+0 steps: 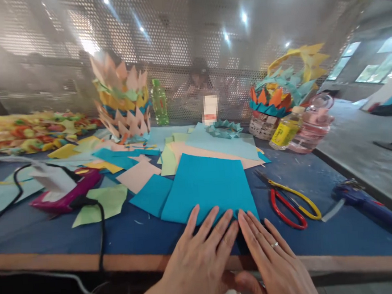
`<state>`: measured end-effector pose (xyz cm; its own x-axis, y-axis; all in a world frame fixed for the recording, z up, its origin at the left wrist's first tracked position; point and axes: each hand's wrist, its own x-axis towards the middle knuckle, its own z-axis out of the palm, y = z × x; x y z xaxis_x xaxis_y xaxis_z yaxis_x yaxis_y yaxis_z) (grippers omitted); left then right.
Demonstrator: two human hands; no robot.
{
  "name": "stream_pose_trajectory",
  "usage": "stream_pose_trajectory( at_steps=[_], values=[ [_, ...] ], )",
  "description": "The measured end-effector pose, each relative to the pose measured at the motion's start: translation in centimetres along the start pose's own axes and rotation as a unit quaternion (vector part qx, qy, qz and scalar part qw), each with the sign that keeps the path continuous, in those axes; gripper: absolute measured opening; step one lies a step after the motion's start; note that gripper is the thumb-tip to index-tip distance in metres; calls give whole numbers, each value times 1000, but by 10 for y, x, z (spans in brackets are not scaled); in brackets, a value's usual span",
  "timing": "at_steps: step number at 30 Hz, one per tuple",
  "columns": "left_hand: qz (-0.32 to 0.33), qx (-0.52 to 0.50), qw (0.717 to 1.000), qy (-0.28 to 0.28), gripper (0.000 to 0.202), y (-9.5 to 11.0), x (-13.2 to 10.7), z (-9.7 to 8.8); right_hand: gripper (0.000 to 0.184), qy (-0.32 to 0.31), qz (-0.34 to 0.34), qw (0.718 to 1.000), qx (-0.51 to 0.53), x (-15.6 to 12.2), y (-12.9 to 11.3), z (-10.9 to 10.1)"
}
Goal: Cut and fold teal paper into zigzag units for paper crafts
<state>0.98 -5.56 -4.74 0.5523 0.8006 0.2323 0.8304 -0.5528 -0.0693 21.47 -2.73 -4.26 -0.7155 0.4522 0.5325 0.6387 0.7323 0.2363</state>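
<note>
A blue sheet of paper (pixel 210 182) lies flat on the dark blue tabletop close to its front edge. Both hands rest on the near edge of this sheet, side by side. My left hand (pixel 203 245) has its fingers stretched out and a little spread, pressing on the paper. My right hand (pixel 270 253), with a ring on one finger, lies at the sheet's near right corner, fingers extended. Its thumb is partly tucked below the table edge. A smaller blue piece (pixel 153 195) sits under the sheet's left side, with peach paper (pixel 139 172) beyond it.
Yellow-and-red handled scissors (pixel 289 203) and a blue glue gun (pixel 371 208) lie to the right. A purple power strip (pixel 66 192) with cables is at left. Behind stand stacked paper crowns (pixel 122 98), a green bottle (pixel 160 102) and a yellow-labelled bottle (pixel 286 129).
</note>
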Motion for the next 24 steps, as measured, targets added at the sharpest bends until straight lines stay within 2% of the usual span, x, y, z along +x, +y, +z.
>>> stream_pose_trajectory(
  at_steps=[7, 16, 19, 24],
  values=[
    [2, -16, 999, -35, 69, -2, -2, -12, 81, 21, -9, 999, -24, 0, 1, 5],
    [7, -58, 993, -99, 68, -13, -5, -45, 76, 36, -2, 999, -18, -1, 1, 6],
    [-6, -44, 995, -88, 68, -13, -9, -47, 72, 28, -2, 999, -22, -2, 1, 7],
    [13, -26, 999, -35, 81, -17, -18, -35, 77, 4, -18, 999, -38, -5, 2, 8]
  ],
)
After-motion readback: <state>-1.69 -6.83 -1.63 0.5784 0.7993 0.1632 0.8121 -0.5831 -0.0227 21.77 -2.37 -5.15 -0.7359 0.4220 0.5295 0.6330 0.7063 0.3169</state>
